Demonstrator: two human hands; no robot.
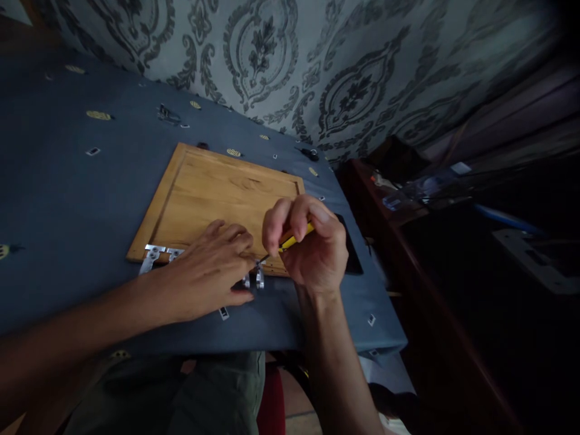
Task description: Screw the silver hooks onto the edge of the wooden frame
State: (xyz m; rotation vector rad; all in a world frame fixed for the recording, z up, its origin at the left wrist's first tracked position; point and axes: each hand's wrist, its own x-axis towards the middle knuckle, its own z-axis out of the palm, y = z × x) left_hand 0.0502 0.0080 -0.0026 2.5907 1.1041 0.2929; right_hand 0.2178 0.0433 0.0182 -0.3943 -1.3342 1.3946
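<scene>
A wooden panel [217, 193] with a raised border lies flat on the cloth-covered table. Metal hinges sit along its near edge: one hinge [154, 255] at the left corner with another plate beside it, and a second hinge [260, 277] near the middle. My left hand [217, 266] rests on the near edge, its index finger and thumb on either side of the middle hinge, steadying it. In my closed right hand [312, 248] is a yellow-handled screwdriver [296, 237], slanted down and left. Its tip meets the middle hinge beside my left index finger.
A dark flat object [353, 254] lies right of the panel, partly hidden by my right hand. Small dark items [310, 154] lie near the table's back edge. A patterned curtain [263, 54] hangs behind. To the right stands a dark red cabinet [426, 272] with clutter on it.
</scene>
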